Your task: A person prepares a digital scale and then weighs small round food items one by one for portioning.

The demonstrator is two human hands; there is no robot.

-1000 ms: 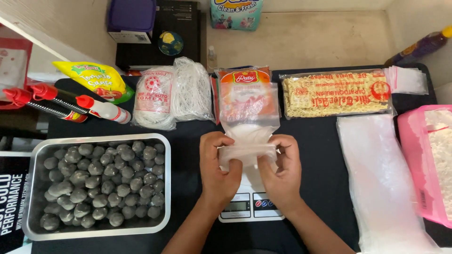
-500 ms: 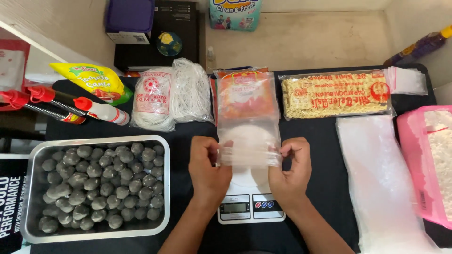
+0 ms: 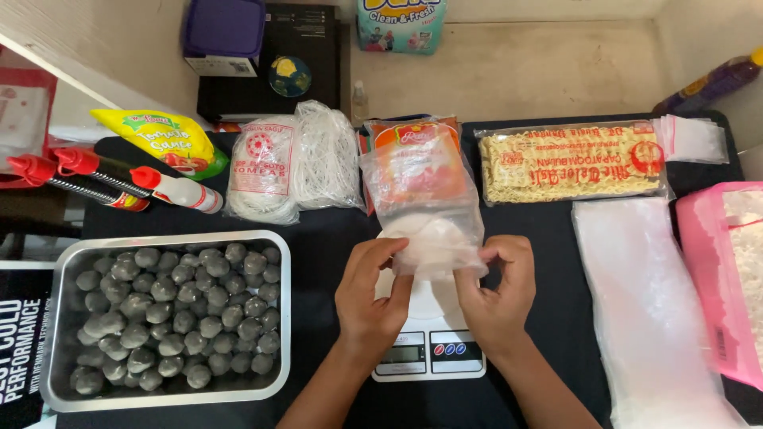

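Both hands work one clear plastic bag (image 3: 425,208) over the white kitchen scale (image 3: 427,334). Left hand (image 3: 372,295): fingers (image 3: 383,253) pinch the bag's lower left edge, thumb side against the film. Right hand (image 3: 499,287): fingers (image 3: 499,253) curl and grip the lower right edge. The bag hangs between the two sets of fingers, its upper part rising away from them and lying across an orange food packet (image 3: 413,155) beyond the fingertips. Whether the mouth is parted: cannot tell.

Left of the left fingers: a metal tray (image 3: 167,397) full of grey meatballs (image 3: 171,310). Beyond it, a bundle of white vermicelli (image 3: 290,159), a yellow sauce pouch (image 3: 159,137) and red-capped squeeze bottles (image 3: 119,179). Right of the right fingers: a stack of clear bags (image 3: 648,310), then a pink tub (image 3: 711,278). Beyond those, a packet of yellow noodles (image 3: 571,161). All sit on the black worktop (image 3: 318,238).
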